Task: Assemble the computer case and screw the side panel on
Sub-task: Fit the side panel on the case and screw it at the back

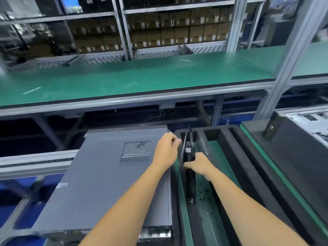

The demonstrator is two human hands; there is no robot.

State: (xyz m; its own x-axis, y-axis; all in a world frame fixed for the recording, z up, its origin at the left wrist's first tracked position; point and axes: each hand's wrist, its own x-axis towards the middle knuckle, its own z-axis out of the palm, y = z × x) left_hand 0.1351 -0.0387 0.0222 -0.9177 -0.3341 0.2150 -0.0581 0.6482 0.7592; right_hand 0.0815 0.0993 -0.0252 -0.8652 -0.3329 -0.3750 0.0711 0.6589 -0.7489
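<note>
A grey computer case [99,183] lies flat at lower left with its side panel, which has a perforated vent [135,153], facing up. My left hand [166,150] rests at the case's right edge, fingers curled near the top right corner; what it pinches is too small to tell. My right hand [197,164] grips a black electric screwdriver [190,185] that lies in a black foam tray [220,139] to the right of the case. A thin cable [182,150] runs up from the screwdriver. Small dark screws [204,194] are scattered on the tray's green bottom.
A long green workbench [142,80] runs across the back, with shelves of cardboard boxes [168,36] behind it. An aluminium post [291,55] rises at right. Another open case [308,123] stands at far right beyond a dark foam block. Roller rails lie left of the case.
</note>
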